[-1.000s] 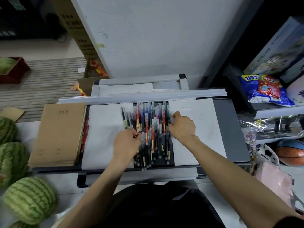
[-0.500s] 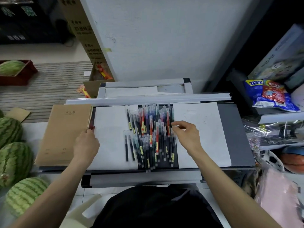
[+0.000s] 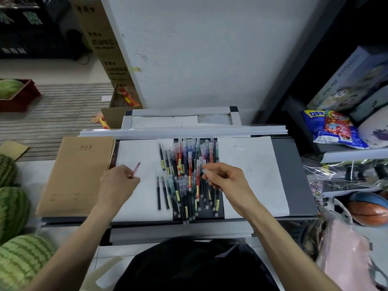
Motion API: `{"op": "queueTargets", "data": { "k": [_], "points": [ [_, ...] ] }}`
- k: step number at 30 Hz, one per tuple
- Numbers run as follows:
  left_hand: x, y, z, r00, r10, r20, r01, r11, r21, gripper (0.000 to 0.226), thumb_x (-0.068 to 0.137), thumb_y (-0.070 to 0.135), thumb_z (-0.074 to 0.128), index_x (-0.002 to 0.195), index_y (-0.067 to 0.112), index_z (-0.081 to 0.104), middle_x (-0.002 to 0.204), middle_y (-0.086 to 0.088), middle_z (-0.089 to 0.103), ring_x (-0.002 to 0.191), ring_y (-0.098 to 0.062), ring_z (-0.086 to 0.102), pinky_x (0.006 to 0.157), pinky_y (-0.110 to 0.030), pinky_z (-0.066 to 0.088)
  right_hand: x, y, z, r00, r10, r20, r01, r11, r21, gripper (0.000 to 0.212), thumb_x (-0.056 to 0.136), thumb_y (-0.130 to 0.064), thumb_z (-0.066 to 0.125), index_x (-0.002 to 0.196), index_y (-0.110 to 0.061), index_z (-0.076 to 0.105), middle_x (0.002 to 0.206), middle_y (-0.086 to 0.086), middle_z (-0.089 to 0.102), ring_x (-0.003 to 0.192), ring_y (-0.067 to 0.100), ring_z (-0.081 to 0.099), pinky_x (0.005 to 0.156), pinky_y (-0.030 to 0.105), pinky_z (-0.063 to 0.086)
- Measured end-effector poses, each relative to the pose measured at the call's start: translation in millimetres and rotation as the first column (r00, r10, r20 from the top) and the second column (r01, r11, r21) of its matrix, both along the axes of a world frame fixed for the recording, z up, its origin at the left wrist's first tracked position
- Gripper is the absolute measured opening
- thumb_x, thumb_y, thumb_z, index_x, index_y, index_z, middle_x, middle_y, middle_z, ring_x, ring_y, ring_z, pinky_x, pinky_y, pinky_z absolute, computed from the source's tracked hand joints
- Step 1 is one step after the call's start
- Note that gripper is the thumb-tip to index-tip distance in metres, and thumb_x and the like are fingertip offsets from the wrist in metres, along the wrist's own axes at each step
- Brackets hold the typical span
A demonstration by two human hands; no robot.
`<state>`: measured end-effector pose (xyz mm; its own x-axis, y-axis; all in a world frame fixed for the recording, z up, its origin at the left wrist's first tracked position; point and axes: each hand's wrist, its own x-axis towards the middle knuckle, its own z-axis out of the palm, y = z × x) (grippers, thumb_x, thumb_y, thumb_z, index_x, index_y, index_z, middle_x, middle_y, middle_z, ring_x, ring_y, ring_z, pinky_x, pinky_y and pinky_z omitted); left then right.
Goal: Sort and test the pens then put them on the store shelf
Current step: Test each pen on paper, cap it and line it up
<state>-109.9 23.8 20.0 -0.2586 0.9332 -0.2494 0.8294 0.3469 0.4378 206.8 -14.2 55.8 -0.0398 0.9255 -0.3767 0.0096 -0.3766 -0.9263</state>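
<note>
The slim clear-capped plastic gel pens (image 3: 186,177), heaped mid-worktop (image 3: 294,175), judged light, stiff, slippery: left hand (image 3: 117,183) pinches a red pen (image 3: 134,170) mid-barrel, right hand (image 3: 225,177) pinches a clear cap (image 3: 205,171).

The left hand (image 3: 118,184) is holding a red pen (image 3: 134,170) over the white sheet (image 3: 138,156). The right hand (image 3: 225,178) is pinching a clear cap (image 3: 205,170) above the pen pile (image 3: 188,177). Notebooks (image 3: 77,175) are lying beside the sheet.
</note>
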Motion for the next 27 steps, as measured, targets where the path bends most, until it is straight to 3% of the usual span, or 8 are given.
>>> {"op": "queueTargets", "data": {
  "k": [4, 6, 8, 10, 13, 16, 23, 27],
  "points": [
    [40, -19, 33, 0.964, -0.126, 0.233, 0.113, 0.991, 0.071, 0.007, 0.090, 0.022, 0.074, 0.096, 0.023, 0.070, 0.093, 0.008, 0.069, 0.075, -0.005, 0.065, 0.065, -0.023, 0.049, -1, 5, 13, 0.997, 0.055, 0.060, -0.057, 0.998, 0.028, 0.011, 0.096, -0.017, 0.073, 0.102, -0.022, 0.081, 0.088, 0.008, 0.074, 0.083, 0.015, 0.065, 0.083, 0.030, 0.055],
    [57, -32, 46, 0.929, -0.234, 0.287, 0.206, 0.971, 0.125, 0.004, 0.094, 0.020, 0.070, 0.092, 0.024, 0.070, 0.084, 0.011, 0.067, 0.063, -0.002, 0.059, 0.057, -0.013, 0.041, -1, 7, 20, 0.990, 0.115, 0.083, -0.119, 0.992, 0.044, 0.010, 0.097, -0.018, 0.073, 0.100, -0.020, 0.082, 0.078, -0.007, 0.071, 0.076, 0.005, 0.062, 0.079, 0.022, 0.050],
    [67, -45, 54, 0.888, -0.309, 0.341, 0.265, 0.949, 0.169, 0.009, 0.095, 0.018, 0.068, 0.091, 0.026, 0.071, 0.074, 0.011, 0.066, 0.057, -0.005, 0.057, 0.055, -0.013, 0.042, -3, 7, 27, 0.979, 0.171, 0.113, -0.178, 0.982, 0.057, 0.009, 0.096, -0.020, 0.074, 0.101, -0.019, 0.081, 0.083, -0.014, 0.073, 0.078, -0.001, 0.064, 0.079, 0.016, 0.048],
    [72, -52, 58, 0.852, -0.369, 0.370, 0.307, 0.926, 0.218, 0.012, 0.097, 0.018, 0.067, 0.092, 0.028, 0.073, 0.076, 0.011, 0.067, 0.060, -0.013, 0.060, 0.056, -0.016, 0.044, -5, 6, 33, 0.973, 0.185, 0.138, -0.197, 0.977, 0.084, 0.009, 0.094, -0.019, 0.076, 0.102, -0.018, 0.080, 0.093, -0.006, 0.077, 0.083, 0.001, 0.068, 0.078, 0.015, 0.050],
    [72, -57, 58, 0.825, -0.442, 0.351, 0.357, 0.890, 0.283, 0.009, 0.099, 0.028, 0.067, 0.099, 0.028, 0.076, 0.081, 0.011, 0.067, 0.065, -0.018, 0.062, 0.063, -0.029, 0.051, -8, 3, 40, 0.971, 0.195, 0.135, -0.212, 0.969, 0.126, 0.009, 0.093, -0.016, 0.077, 0.101, -0.015, 0.079, 0.097, 0.006, 0.077, 0.090, 0.020, 0.072, 0.081, 0.026, 0.057],
    [70, -58, 57, 0.812, -0.490, 0.318, 0.390, 0.860, 0.330, 0.013, 0.100, 0.030, 0.067, 0.105, 0.027, 0.077, 0.083, 0.014, 0.066, 0.069, -0.018, 0.062, 0.063, -0.031, 0.051, -11, 1, 40, 0.959, 0.232, 0.165, -0.258, 0.953, 0.156, 0.009, 0.092, -0.015, 0.078, 0.101, -0.015, 0.079, 0.098, 0.009, 0.076, 0.091, 0.029, 0.070, 0.082, 0.037, 0.057],
    [73, -60, 50, 0.778, -0.575, 0.253, 0.480, 0.804, 0.351, 0.016, 0.103, 0.030, 0.062, 0.110, 0.030, 0.076, 0.081, 0.014, 0.063, 0.074, -0.012, 0.060, 0.065, -0.027, 0.046, -26, -5, 26, 0.919, 0.272, 0.286, -0.322, 0.935, 0.148, 0.008, 0.089, -0.015, 0.080, 0.094, -0.022, 0.080, 0.084, -0.003, 0.076, 0.076, 0.011, 0.070, 0.073, 0.026, 0.055],
    [78, -64, 40, 0.777, -0.593, 0.212, 0.497, 0.784, 0.372, 0.015, 0.104, 0.024, 0.062, 0.104, 0.020, 0.077, 0.079, 0.012, 0.061, 0.072, -0.010, 0.057, 0.065, -0.029, 0.046, -35, -10, 22, 0.911, 0.247, 0.330, -0.290, 0.953, 0.088, 0.006, 0.087, -0.007, 0.079, 0.085, -0.013, 0.080, 0.073, 0.001, 0.074, 0.061, 0.005, 0.062, 0.060, 0.019, 0.047]
  ]
}}
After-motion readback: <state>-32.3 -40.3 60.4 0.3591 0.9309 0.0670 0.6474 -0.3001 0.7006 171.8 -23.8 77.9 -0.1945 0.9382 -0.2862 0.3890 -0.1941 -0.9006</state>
